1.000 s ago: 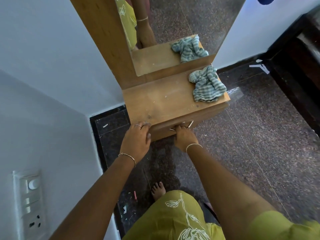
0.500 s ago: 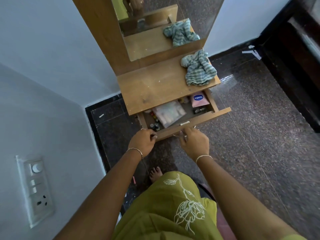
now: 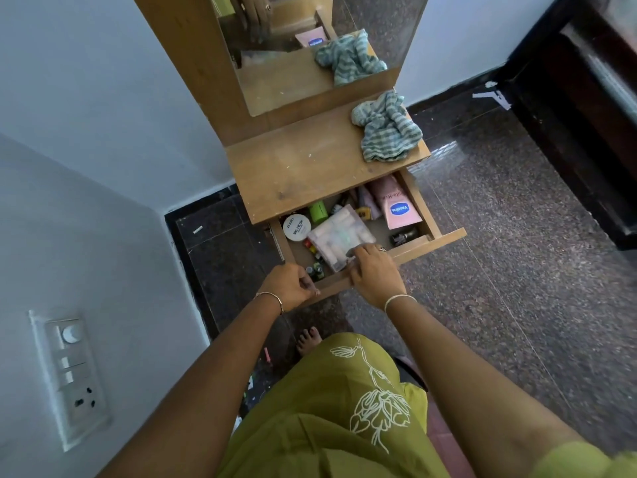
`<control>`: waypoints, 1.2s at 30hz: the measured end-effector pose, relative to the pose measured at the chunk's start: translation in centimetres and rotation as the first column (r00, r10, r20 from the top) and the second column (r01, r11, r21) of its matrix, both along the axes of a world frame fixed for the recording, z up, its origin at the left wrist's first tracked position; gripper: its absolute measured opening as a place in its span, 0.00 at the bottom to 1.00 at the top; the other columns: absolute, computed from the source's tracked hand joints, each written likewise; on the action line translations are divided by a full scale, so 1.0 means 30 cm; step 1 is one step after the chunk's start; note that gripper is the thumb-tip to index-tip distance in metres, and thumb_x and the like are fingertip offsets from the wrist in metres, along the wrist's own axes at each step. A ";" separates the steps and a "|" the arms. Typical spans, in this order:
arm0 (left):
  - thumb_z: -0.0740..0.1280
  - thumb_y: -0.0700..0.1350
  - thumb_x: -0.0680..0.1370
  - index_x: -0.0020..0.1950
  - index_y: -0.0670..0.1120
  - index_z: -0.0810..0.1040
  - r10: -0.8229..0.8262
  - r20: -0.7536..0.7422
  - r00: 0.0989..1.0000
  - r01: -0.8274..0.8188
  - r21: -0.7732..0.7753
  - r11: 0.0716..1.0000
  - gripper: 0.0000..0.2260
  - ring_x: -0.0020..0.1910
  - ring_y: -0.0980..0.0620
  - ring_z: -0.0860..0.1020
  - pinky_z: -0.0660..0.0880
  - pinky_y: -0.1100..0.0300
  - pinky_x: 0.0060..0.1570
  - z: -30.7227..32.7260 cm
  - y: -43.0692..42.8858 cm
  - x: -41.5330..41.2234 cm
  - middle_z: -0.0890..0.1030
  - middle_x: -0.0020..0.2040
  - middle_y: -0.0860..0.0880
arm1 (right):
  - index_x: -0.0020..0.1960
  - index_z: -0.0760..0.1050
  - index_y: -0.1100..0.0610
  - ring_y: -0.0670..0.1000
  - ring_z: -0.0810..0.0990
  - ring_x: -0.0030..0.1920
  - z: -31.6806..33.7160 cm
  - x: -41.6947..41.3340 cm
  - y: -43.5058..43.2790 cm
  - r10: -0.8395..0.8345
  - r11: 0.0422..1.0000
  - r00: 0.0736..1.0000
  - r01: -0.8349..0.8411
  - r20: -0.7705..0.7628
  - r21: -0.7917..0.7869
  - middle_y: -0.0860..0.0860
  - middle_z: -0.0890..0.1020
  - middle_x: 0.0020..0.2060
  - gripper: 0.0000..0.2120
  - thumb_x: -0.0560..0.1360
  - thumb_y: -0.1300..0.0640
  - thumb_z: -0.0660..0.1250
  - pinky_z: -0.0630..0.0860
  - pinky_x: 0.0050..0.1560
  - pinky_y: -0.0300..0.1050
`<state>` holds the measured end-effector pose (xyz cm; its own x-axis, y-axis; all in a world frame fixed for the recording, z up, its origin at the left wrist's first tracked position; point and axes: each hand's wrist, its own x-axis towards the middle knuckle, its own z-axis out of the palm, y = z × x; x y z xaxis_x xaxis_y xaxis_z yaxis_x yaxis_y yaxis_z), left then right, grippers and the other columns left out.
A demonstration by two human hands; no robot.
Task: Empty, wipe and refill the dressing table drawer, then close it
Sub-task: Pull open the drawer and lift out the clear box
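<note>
We have the drawer [image 3: 444, 240] pulled well out from under the dressing table top [image 3: 310, 167], and it is full. Our left hand [image 3: 287, 286] curls its fingers round the drawer's front left corner and grips it. Our right hand [image 3: 374, 270] reaches over the drawer's front edge, fingers bent onto the near corner of the clear box [image 3: 339, 236] in the drawer's middle. The thumb is hidden, so we cannot tell whether that is a real grip.

There lies the danger: lifted by one corner, the box could tip or pop open and spill. Small bottles [image 3: 315, 267] crowd the drawer's front left, right against the box, so dragging it could knock them over. The pink tube [image 3: 396, 207] lies along the drawer's right side. The striped cloth [image 3: 386, 129] waits above the drawer's right rear. Pull much further and the drawer may drop out.
</note>
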<state>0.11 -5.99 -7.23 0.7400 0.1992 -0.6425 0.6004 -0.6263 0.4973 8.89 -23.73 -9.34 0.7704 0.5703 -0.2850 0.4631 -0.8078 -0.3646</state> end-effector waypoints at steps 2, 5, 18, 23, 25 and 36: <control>0.76 0.48 0.69 0.41 0.45 0.84 -0.019 -0.012 1.000 0.019 -0.028 0.999 0.08 0.48 0.55 0.81 0.74 0.65 0.45 -0.008 -0.004 -0.005 0.84 0.43 0.49 | 0.56 0.76 0.56 0.57 0.76 0.53 -0.006 -0.010 -0.008 -0.008 1.000 1.000 0.007 -0.015 -0.029 0.54 0.79 0.54 0.12 0.79 0.54 0.57 0.72 0.54 0.53; 0.76 0.49 0.69 0.42 0.44 0.84 -0.072 -0.037 0.997 0.069 -0.067 0.995 0.09 0.52 0.55 0.80 0.72 0.66 0.47 -0.018 -0.012 -0.011 0.84 0.50 0.48 | 0.53 0.76 0.56 0.56 0.77 0.51 -0.013 -0.036 -0.026 0.001 0.998 1.000 0.000 0.017 -0.064 0.53 0.80 0.51 0.12 0.79 0.54 0.56 0.71 0.51 0.52; 0.71 0.38 0.73 0.54 0.39 0.77 0.407 0.081 0.910 -0.357 -0.347 0.867 0.11 0.48 0.52 0.77 0.75 0.58 0.54 -0.025 -0.049 0.095 0.80 0.49 0.44 | 0.65 0.68 0.60 0.57 0.76 0.58 -0.004 0.068 0.015 -0.358 0.932 0.924 0.346 -0.131 -0.106 0.56 0.72 0.61 0.18 0.77 0.55 0.63 0.76 0.56 0.53; 0.68 0.45 0.76 0.71 0.41 0.64 0.432 -0.060 0.900 -0.430 -0.290 0.855 0.26 0.58 0.46 0.75 0.73 0.55 0.58 -0.091 -0.060 0.155 0.75 0.63 0.44 | 0.75 0.54 0.61 0.59 0.76 0.60 -0.040 0.101 0.032 -0.360 0.911 0.912 0.300 -0.195 -0.282 0.59 0.74 0.61 0.31 0.78 0.52 0.63 0.76 0.58 0.54; 0.67 0.45 0.76 0.73 0.40 0.61 0.460 -0.089 0.884 -0.466 -0.256 0.847 0.28 0.63 0.43 0.73 0.70 0.53 0.63 -0.111 -0.068 0.173 0.73 0.66 0.43 | 0.72 0.57 0.61 0.60 0.77 0.59 -0.057 0.102 0.032 -0.378 0.901 0.900 0.305 -0.217 -0.307 0.59 0.75 0.60 0.28 0.78 0.50 0.62 0.76 0.56 0.55; 0.63 0.39 0.77 0.58 0.39 0.74 0.632 -0.215 0.745 -0.659 -0.389 0.644 0.10 0.43 0.51 0.74 0.69 0.61 0.41 -0.102 -0.088 0.206 0.77 0.47 0.46 | 0.63 0.71 0.61 0.58 0.77 0.57 -0.027 0.138 0.021 -0.444 0.892 0.795 0.436 -0.413 -0.118 0.58 0.77 0.58 0.17 0.78 0.52 0.63 0.74 0.60 0.53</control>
